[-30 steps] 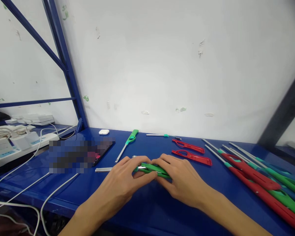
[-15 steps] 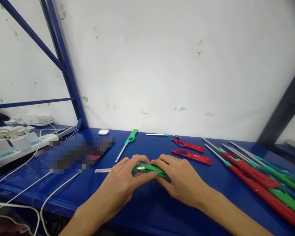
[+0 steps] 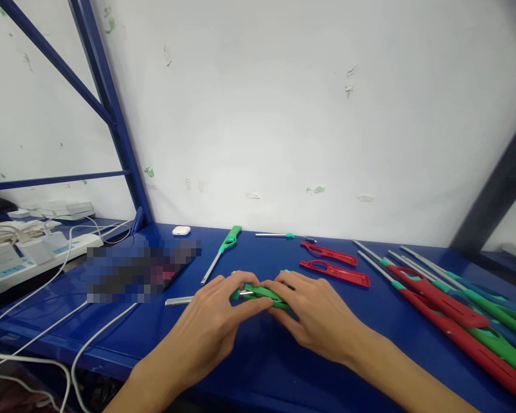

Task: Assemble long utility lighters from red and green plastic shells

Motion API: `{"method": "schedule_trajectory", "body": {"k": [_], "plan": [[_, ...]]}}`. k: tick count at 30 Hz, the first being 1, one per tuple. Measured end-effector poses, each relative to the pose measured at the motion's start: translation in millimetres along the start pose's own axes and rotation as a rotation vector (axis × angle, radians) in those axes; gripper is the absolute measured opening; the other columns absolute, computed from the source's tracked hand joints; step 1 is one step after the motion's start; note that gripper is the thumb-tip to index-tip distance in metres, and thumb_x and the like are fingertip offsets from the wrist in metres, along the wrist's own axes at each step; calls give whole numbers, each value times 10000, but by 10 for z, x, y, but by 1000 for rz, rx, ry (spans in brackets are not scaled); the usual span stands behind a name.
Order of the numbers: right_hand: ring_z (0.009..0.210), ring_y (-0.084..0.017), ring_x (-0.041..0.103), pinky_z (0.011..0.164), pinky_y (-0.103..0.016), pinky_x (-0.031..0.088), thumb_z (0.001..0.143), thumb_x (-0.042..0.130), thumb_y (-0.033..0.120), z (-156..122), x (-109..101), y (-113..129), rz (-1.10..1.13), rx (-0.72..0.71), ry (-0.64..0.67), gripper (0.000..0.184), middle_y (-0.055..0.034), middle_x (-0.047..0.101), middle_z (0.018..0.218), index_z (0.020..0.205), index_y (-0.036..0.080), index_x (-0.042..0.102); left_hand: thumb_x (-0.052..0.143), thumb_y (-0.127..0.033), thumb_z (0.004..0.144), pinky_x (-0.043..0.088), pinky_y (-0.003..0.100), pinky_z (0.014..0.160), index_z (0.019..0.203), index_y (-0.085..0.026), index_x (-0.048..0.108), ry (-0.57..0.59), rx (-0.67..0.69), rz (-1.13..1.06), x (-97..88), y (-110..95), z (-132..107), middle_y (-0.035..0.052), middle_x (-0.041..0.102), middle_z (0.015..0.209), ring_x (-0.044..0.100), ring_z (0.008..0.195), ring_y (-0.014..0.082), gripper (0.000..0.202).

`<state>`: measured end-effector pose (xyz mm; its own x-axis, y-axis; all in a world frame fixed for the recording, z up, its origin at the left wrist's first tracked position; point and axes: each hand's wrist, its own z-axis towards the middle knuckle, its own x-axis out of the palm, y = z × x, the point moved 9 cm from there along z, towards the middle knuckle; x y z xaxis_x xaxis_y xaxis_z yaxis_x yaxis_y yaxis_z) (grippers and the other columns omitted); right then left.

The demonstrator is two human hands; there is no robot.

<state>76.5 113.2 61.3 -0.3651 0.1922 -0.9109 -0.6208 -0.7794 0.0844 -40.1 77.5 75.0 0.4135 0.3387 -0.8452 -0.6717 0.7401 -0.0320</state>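
Note:
Between my hands, low over the blue table (image 3: 275, 367), is a green gas lighter (image 3: 260, 291) with a long metal tube pointing left. My left hand (image 3: 215, 310) is closed around its front, where the tube meets the handle. Around the rear of the green handle my right hand (image 3: 313, 310) is closed, thumb underneath and fingers on top. My fingers hide much of the handle. Beyond them lie a whole green lighter (image 3: 229, 241), a bare metal tube with a teal collar and thin wire (image 3: 279, 236), and two red handle shells (image 3: 335, 273).
A pile of red, green and blue long lighters (image 3: 447, 338) covers the right side. At left are a blurred dark object (image 3: 129, 275), a white earphone case (image 3: 181, 230), a power strip (image 3: 86, 244) and white cables (image 3: 98, 330). A white wall (image 3: 258, 115) stands behind.
Almost nothing differs. Both hands keep hold of the green lighter, with only slight shifts of the fingers and handle.

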Motion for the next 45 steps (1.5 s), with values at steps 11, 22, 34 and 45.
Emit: {"method": "schedule_trajectory", "body": {"k": [11, 22, 34, 45], "plan": [[857, -204, 619, 636, -305, 398, 1072, 454, 371, 5, 1, 8, -34, -26, -23, 199, -33, 641, 968, 1083, 230, 595, 409, 72, 911, 548, 386, 880, 1461, -280, 480, -34, 22, -9, -17, -8, 34, 85, 603, 1195, 584, 1069, 226, 657], [920, -216, 599, 669, -315, 406, 1066, 474, 360, -1, -7, 28, -38, -42, -23, 200, -38, 644, 1014, 1162, 234, 596, 445, 67, 907, 558, 362, 822, 1395, -249, 542, -92, 61, -14, -95, -63, 31, 86, 622, 1140, 602, 1002, 215, 590], [928, -227, 617, 654, -316, 434, 1055, 493, 340, -5, -49, 72, -99, -88, -84, 285, -64, 663, 1041, 1292, 206, 576, 463, 96, 872, 542, 387, 917, 1283, -183, 589, -167, 125, 37, -114, -91, -9, 83, 673, 1179, 639, 1062, 220, 513], [894, -231, 613, 621, -322, 422, 1036, 525, 307, -16, -49, 116, -139, -118, -88, 217, -55, 657, 993, 1209, 194, 590, 529, -114, 996, 524, 395, 841, 1286, -171, 581, -169, 86, 124, -100, -116, 23, 89, 711, 1154, 689, 997, 236, 300]]}}
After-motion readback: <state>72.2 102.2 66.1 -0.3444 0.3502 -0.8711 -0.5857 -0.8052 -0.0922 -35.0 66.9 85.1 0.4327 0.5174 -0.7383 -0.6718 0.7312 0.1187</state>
